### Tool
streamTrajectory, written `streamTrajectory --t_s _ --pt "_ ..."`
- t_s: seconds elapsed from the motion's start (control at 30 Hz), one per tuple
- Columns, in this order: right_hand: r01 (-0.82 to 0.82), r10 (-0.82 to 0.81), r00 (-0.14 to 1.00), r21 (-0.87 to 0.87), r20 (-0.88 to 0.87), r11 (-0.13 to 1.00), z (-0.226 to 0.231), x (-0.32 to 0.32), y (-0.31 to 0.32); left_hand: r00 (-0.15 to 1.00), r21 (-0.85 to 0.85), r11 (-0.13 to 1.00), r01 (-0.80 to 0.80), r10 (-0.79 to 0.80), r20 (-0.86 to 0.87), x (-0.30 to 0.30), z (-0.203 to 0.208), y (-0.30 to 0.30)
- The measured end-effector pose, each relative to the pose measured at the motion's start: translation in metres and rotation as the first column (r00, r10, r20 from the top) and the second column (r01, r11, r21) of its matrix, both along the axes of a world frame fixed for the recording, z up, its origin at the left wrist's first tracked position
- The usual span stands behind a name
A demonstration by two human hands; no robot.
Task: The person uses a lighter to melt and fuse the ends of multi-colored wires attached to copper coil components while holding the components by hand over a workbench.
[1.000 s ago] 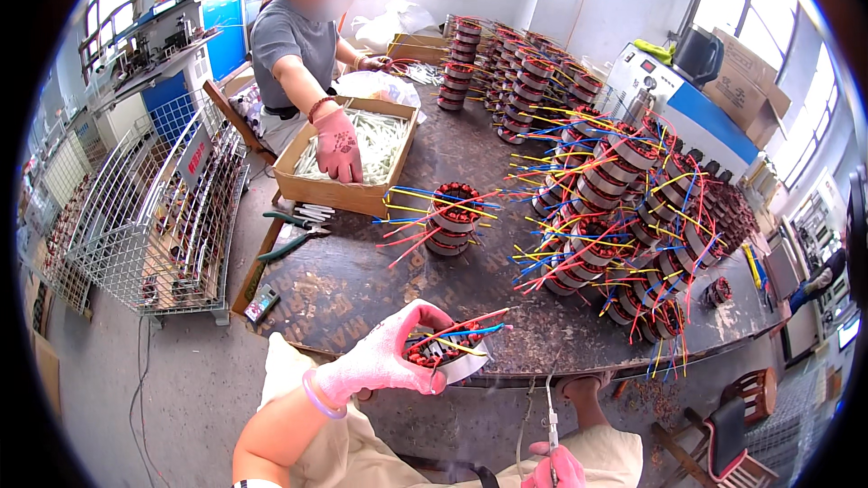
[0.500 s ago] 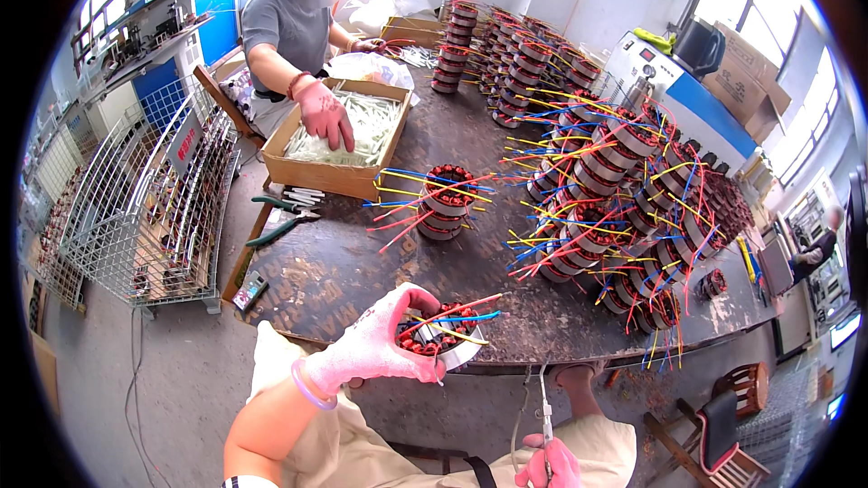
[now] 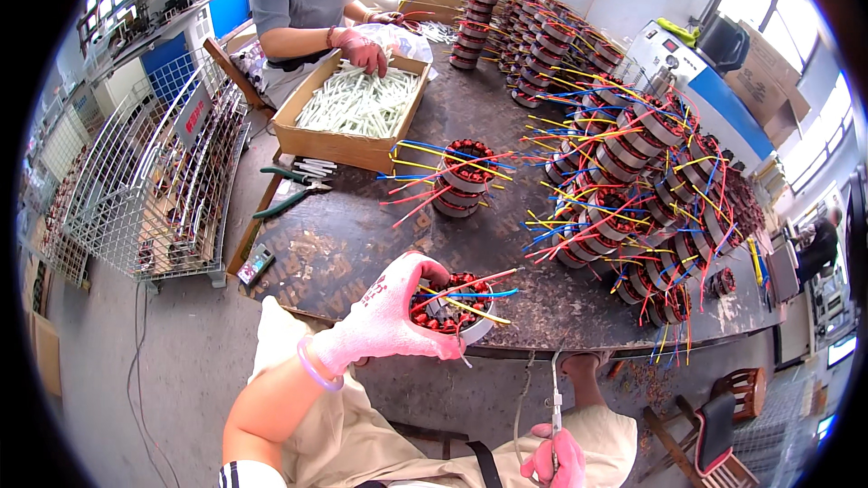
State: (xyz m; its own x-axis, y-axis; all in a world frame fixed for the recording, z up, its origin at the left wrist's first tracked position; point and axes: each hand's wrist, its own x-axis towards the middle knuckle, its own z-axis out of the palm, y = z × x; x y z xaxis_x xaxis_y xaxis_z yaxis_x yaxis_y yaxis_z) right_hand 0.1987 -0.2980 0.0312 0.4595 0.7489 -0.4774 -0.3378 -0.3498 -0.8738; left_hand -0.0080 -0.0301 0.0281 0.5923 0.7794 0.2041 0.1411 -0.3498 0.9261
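My left hand [image 3: 391, 316], in a pink glove, grips a ring-shaped motor stator [image 3: 470, 328] at the near table edge. Its thumb and fingers reach round the left side of the ring. Red coils line the stator, and red, blue and yellow leads stick out to the right. Lower right, over my lap, my pink-gloved right hand [image 3: 554, 458] is closed around a slim pen-like tool [image 3: 556, 399] with a pale collar. The tool's thin end points up toward the table edge, apart from the stator. A grey cord [image 3: 522, 398] hangs beside it.
Another stator stack [image 3: 459, 194] stands mid-table. Many stators with leads [image 3: 624, 163] are piled at right. A cardboard box [image 3: 348, 146] holds white tubes, with a co-worker's gloved hand [image 3: 363, 52] over it. Green-handled pliers [image 3: 294, 192] and a small device [image 3: 256, 264] lie at left.
The co-worker's hand has moved back and up from the middle of the tube box. My left hand and the stator appear slightly higher and farther right; the whole view has shifted too.
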Motion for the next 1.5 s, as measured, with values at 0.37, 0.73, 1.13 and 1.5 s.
streamTrajectory --t_s 0.37,0.73,1.13,1.5 --pt "0.03 -0.024 0.995 0.064 -0.093 0.998 0.001 0.006 -0.002 0.975 0.383 0.92 -0.085 0.156 -0.157 -0.006 0.007 0.014" --pt "0.031 -0.02 0.997 0.155 -0.074 0.987 0.011 0.017 -0.009 0.936 0.348 0.907 -0.236 0.309 -0.17 0.039 0.08 0.143" --pt "0.064 -0.048 0.994 0.179 -0.094 0.982 0.008 0.032 -0.014 0.9 0.297 0.925 -0.236 0.323 -0.293 0.08 0.056 0.167" --pt "0.027 -0.009 0.995 0.184 -0.099 0.983 0.009 0.031 -0.014 0.898 0.372 0.896 -0.244 0.353 -0.262 0.079 0.047 0.17"
